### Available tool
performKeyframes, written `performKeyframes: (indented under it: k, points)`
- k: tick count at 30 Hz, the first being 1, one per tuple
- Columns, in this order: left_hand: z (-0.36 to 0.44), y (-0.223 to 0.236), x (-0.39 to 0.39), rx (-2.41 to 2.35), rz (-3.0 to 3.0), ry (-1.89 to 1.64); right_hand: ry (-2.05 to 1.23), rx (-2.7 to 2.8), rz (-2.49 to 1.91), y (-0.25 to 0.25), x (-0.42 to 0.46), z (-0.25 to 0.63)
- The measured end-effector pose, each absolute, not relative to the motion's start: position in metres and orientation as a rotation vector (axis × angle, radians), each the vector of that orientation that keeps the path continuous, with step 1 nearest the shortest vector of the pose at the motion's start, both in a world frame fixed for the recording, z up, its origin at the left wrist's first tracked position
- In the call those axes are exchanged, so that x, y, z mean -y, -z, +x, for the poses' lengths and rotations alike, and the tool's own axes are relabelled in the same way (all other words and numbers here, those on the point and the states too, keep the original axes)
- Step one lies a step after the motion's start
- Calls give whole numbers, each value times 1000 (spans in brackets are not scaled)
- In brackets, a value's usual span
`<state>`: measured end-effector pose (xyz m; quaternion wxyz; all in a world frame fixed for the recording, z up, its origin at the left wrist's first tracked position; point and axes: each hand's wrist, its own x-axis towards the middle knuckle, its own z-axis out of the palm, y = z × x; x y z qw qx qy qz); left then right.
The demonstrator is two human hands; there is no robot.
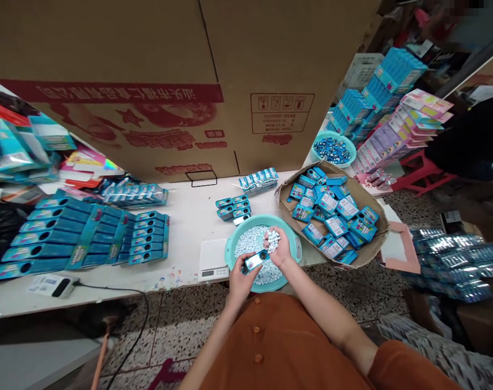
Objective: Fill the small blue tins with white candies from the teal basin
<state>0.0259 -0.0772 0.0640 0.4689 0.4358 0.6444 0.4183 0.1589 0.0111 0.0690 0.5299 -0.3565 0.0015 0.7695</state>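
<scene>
My left hand (241, 271) grips a small blue box (256, 260) over a teal basin (231, 242) filled with small pale tablets (251, 239). My right hand (279, 248) is cupped, palm up, around a heap of the same tablets (273, 238), right beside the box's open end. Both hands hover above the basin's near side.
A small white scale (212, 260) stands left of the basin. A cardboard tray (376, 216) with several blue boxes sits to the right. Small blue boxes (234, 208) lie behind the basin, flat blue packs (87, 235) at left, and a big carton (189, 81) behind. A second teal bowl (334, 147) is at the back right.
</scene>
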Motion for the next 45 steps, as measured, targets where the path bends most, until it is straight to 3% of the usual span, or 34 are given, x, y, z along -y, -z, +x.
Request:
performKeyframes:
  k: [18, 45]
  points:
    - [36, -71, 75, -1520, 900, -1132, -1608, 594, -1028, -90, 8, 148]
    - [42, -65, 71, -1518, 1124, -1104, -1517, 590, -1033, -101, 4, 154]
